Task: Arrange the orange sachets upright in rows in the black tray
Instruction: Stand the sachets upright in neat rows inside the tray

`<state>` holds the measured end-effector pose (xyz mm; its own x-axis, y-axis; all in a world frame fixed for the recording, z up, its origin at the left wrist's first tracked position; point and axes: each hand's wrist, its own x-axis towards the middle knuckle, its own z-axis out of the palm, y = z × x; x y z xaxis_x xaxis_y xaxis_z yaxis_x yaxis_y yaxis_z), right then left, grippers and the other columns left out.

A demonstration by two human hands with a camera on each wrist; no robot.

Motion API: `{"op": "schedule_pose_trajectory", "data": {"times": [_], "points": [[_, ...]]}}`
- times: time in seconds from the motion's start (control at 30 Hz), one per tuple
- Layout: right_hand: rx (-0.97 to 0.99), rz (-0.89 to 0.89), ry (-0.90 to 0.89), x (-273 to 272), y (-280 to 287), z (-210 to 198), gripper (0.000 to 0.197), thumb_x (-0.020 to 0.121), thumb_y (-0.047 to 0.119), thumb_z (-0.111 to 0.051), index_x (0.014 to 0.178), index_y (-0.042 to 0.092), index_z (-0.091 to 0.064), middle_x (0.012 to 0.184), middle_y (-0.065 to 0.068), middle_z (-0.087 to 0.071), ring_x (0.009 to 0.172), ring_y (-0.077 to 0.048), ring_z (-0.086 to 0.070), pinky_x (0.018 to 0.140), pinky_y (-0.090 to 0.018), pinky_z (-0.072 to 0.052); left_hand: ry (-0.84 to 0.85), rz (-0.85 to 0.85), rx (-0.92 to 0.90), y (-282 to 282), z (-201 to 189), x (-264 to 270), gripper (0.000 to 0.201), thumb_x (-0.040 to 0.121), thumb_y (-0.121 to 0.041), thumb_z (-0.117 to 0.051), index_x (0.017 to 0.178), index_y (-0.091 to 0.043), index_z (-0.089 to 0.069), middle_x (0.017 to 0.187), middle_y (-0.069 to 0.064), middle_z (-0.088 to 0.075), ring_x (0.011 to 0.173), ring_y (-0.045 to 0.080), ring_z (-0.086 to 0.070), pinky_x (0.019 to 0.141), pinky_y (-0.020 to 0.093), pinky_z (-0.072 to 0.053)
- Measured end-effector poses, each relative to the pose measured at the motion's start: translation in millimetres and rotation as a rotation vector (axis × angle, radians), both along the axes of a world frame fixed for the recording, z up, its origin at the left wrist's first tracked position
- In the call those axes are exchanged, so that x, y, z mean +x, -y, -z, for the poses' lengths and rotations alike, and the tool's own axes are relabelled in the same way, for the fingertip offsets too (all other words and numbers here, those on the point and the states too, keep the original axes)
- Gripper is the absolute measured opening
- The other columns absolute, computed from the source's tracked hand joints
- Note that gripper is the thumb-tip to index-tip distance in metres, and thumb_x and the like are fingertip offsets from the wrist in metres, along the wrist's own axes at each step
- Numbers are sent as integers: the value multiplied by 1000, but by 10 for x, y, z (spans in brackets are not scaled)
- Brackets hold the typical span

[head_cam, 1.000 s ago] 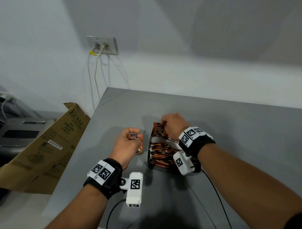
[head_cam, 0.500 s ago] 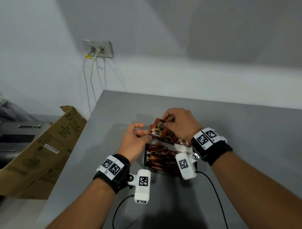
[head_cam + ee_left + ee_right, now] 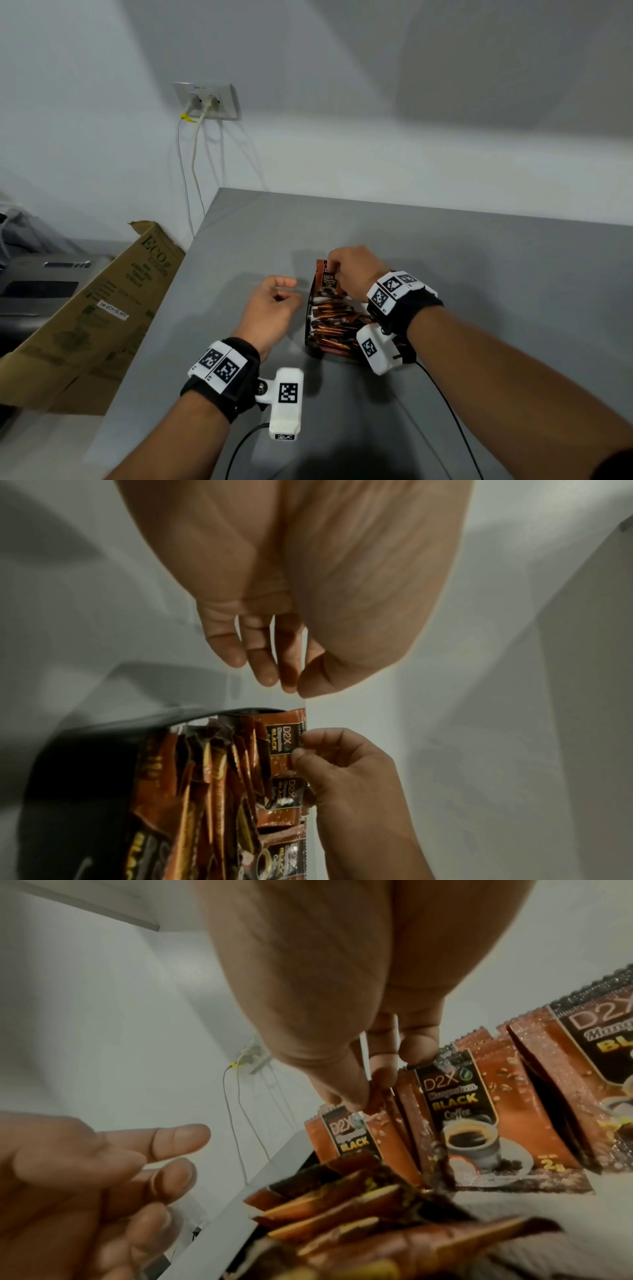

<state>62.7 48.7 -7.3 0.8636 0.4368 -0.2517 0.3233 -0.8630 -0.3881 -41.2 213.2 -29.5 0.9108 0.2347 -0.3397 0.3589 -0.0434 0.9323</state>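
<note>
My right hand (image 3: 352,272) pinches the top edge of an upright sachet (image 3: 329,281) at the tray's (image 3: 312,349) far end; I should seat it straight against its row before letting go. Left hand (image 3: 272,306) hangs loose beside the tray, holding nothing. The tray holds many sachets (image 3: 334,323), the near ones leaning or flat.

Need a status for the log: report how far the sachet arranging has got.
Done: several orange sachets already sit in the black tray. In hand: the right hand pinches an upright sachet at the tray's far end; the left hand is empty. Left: the nearer sachets lean, unstraightened.
</note>
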Motion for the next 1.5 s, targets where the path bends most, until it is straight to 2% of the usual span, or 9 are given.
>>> {"op": "schedule_pose_trajectory", "data": {"times": [0.3, 0.4, 0.57, 0.73, 0.97, 1.13, 1.27, 1.4, 1.5], "points": [[63, 23, 39, -17, 101, -59, 20, 90, 7, -59, 103, 16, -71, 108, -5, -66, 97, -23, -62, 88, -36, -53, -13, 36, 34, 17, 23, 19, 28, 86, 3, -63, 102, -20, -59, 77, -5, -59, 77, 15, -57, 78, 32, -47], [130, 7, 6, -71, 173, -111, 18, 89, 13, -62, 103, 17, -73, 103, -1, -71, 93, -16, -65, 87, -32, -56, -7, 65, 79, 40, 15, 40, 33, 82, 5, -68, 101, -21, -58, 85, 1, -62, 82, 17, -60, 81, 32, -50], [-37, -163, -154, -179, 201, -124, 35, 85, 37, -73, 117, 24, -69, 111, 5, -66, 95, -12, -62, 86, -29, -52, -16, 109, 156, 104, 24, 57, 43, 78, 5, -73, 103, -24, -55, 97, 4, -59, 80, 14, -59, 68, 25, -50], [-54, -181, -171, -189, 166, -55, 40, 85, 35, -75, 122, 22, -67, 119, 4, -64, 106, -15, -61, 87, -27, -46, -50, 133, 187, 111, 66, 60, 47, 77, 4, -75, 110, -23, -54, 95, 2, -57, 79, 14, -60, 67, 28, -53], [-67, -200, -131, -199, 115, 14, 34, 88, 32, -72, 120, 20, -68, 119, 3, -67, 107, -15, -62, 89, -25, -48, -56, 148, 296, 145, 130, 23, 56, 75, -24, -84, 119, -25, -49, 98, -3, -55, 85, 10, -58, 77, 29, -53], [-87, -212, -119, -205, 115, 16, 32, 91, 33, -67, 121, 21, -66, 119, 2, -65, 104, -16, -62, 92, -32, -53, -69, 179, 337, 218, 106, 34, 57, 77, -23, -83, 119, -23, -44, 91, -10, -52, 75, -1, -54, 57, 11, -42], [-75, -195, -99, -189, 110, 11, 27, 95, 29, -61, 120, 21, -65, 111, 1, -67, 94, -16, -64, 85, -32, -54, -95, 195, 346, 234, 134, 57, 61, 76, -19, -84, 121, -21, -44, 89, -9, -56, 72, 0, -58, 51, 9, -42], [-60, -191, -98, -187, 90, 25, 26, 94, 20, -60, 120, 21, -61, 97, -1, -67, 77, -14, -64, 66, -26, -51, -116, 195, 335, 245, 213, 83, 68, 69, -22, -88, 122, -20, -45, 95, 2, -67, 73, 14, -70, 64, 29, -58], [-53, -197, -105, -208, 70, 39, 34, 90, 18, -66, 123, 21, -59, 98, -2, -68, 79, -17, -65, 69, -29, -55, -115, 199, 322, 241, 228, 82, 68, 68, -22, -88, 121, -21, -45, 100, 4, -67, 76, 17, -72, 73, 39, -61]]}}
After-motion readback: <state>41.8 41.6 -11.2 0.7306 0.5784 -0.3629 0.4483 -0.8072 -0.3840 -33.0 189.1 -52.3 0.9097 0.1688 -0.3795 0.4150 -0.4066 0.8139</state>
